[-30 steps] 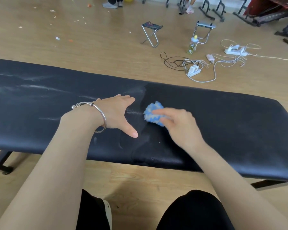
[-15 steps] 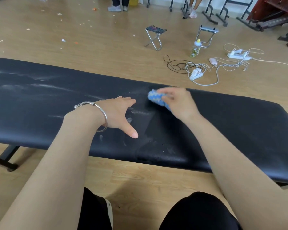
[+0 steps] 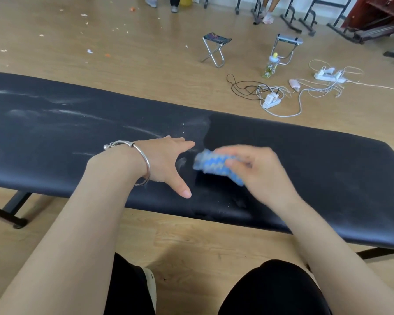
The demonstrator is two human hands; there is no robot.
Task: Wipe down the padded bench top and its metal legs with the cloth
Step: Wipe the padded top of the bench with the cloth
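A long black padded bench top (image 3: 328,169) runs across the view, streaked with white dust on its left half and darker on the right. My right hand (image 3: 259,171) grips a bunched blue and white cloth (image 3: 216,165) against the pad near its middle. My left hand (image 3: 166,162), with a silver bangle on the wrist, rests flat on the pad just left of the cloth, fingers spread. A dark metal leg (image 3: 11,208) shows under the bench's left end, and part of another leg (image 3: 378,253) under the right.
Wooden floor lies all around. Beyond the bench stand a small folding stool (image 3: 215,47), a bottle (image 3: 270,65), tangled cables with power strips (image 3: 273,100), and other people's feet and bench frames at the far edge. My knees are below the near edge.
My right hand has drawn the cloth back from the far edge of the pad toward me, to the middle. My left hand has stayed in place.
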